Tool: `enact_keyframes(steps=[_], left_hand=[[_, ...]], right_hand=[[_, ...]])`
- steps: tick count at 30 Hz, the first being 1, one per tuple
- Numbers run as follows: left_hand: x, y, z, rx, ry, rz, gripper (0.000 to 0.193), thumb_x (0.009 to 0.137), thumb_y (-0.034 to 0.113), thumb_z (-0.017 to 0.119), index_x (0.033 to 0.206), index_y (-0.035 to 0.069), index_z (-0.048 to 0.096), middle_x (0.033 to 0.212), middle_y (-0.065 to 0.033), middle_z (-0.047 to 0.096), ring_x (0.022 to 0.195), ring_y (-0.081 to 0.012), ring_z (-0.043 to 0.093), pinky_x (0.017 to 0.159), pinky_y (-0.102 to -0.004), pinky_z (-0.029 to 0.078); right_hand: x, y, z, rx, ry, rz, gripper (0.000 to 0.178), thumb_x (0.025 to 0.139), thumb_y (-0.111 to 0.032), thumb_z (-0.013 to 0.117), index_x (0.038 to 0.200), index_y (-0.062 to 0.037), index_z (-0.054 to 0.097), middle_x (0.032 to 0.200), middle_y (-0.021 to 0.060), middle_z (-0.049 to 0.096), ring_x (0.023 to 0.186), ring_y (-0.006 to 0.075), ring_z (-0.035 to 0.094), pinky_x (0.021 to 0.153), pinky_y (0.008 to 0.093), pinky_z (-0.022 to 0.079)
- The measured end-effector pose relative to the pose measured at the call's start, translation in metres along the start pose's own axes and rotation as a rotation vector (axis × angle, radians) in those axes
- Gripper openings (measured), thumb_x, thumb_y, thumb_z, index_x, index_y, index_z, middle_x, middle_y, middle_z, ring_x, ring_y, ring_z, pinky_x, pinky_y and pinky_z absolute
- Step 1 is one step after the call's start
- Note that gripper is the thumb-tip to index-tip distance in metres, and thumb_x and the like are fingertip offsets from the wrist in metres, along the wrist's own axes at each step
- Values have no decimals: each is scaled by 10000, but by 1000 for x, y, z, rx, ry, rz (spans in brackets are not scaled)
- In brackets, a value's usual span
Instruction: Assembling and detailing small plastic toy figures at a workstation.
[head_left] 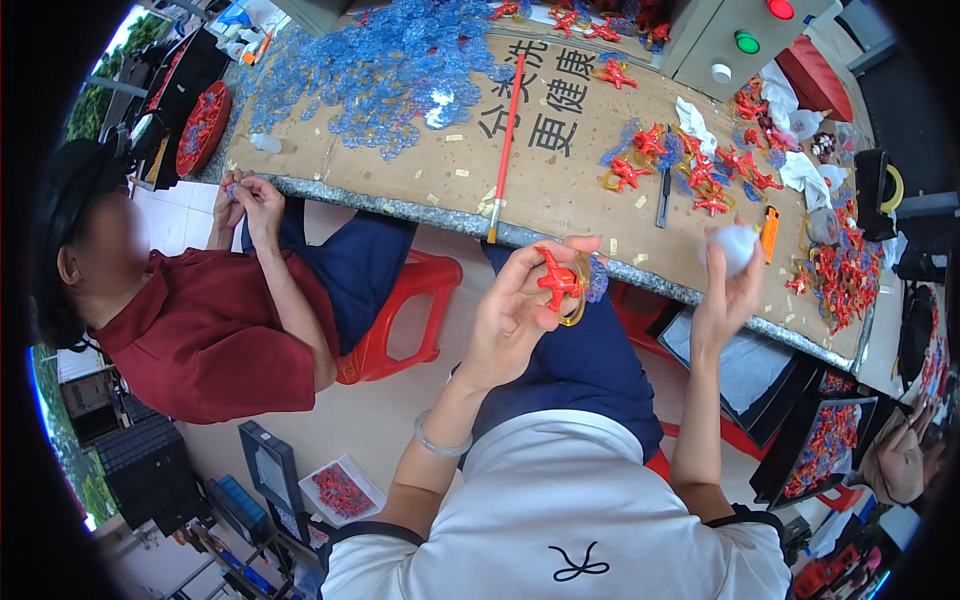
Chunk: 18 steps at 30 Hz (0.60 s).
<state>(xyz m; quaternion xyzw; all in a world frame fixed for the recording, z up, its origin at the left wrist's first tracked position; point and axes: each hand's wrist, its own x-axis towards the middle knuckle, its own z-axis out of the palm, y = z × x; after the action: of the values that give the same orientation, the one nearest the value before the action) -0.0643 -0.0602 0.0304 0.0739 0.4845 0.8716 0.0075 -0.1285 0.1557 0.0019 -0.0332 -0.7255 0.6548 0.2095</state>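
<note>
Left hand [508,328]: thumb and fingers closed around a red piece [556,281], held in front of the desk [400,203] edge, above the lap. A yellow ring [577,308] and a blue piece [597,280] show with it on its right; how they join is too small to tell. Right hand [729,292]: fingers curled round a white bulb [737,247], raised at the desk's near edge, well apart from the red piece. Its outlet is not clear to me.

Handling, my judgement: pinch the red piece by its firm body, lightly, so the ring and blue part are not bent. Keep the working face turned up and clear of the fingertips. Bring the bulb in close before squeezing; squeeze small and even. Steadying both wrists would help.

Position: red piece sits between left thumb and forefinger, near the tips, its front exposed toward the wearer; the ring and blue part project past the fingers to the right. Bulb rests between right thumb and fingers, its top uncovered.
</note>
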Motion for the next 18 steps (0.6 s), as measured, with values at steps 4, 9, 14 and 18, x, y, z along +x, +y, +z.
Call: enact_keyframes(steps=[4, 9, 14, 18], left_hand=[[3, 7, 4, -178, 31, -78, 569, 819, 302, 686, 1240, 25, 423, 1375, -223, 402, 1199, -397, 487, 962, -495, 468], [6, 4, 5, -279, 15, -31, 561, 824, 304, 678, 1241, 31, 420, 1382, -220, 395, 1195, -395, 492, 972, -502, 459], [7, 8, 3, -112, 44, -30, 593, 818, 345, 669, 1250, 31, 412, 1382, -218, 398, 1206, -389, 486, 978, -500, 456], [7, 6, 0, -99, 44, -7, 615, 817, 353, 668, 1269, 30, 404, 1378, -221, 404, 1201, -386, 492, 978, -494, 458]], right_hand=[[-29, -69, -9, -55, -232, -21, 482, 793, -17, 703, 1194, 63, 447, 1045, 172, 634, 895, 183, 642, 807, 296, 501], [-45, -95, -10, -177, -440, -212, 507, 675, -111, 840, 1042, 49, 529, 907, 170, 684, 766, 184, 677, 671, 274, 528], [-46, -90, -2, -210, -419, -344, 492, 629, -156, 869, 986, 61, 609, 850, 182, 685, 710, 252, 684, 643, 309, 537], [-44, -88, 4, -207, -453, -405, 499, 635, -149, 863, 1009, 72, 617, 836, 180, 681, 714, 238, 672, 660, 313, 526]])
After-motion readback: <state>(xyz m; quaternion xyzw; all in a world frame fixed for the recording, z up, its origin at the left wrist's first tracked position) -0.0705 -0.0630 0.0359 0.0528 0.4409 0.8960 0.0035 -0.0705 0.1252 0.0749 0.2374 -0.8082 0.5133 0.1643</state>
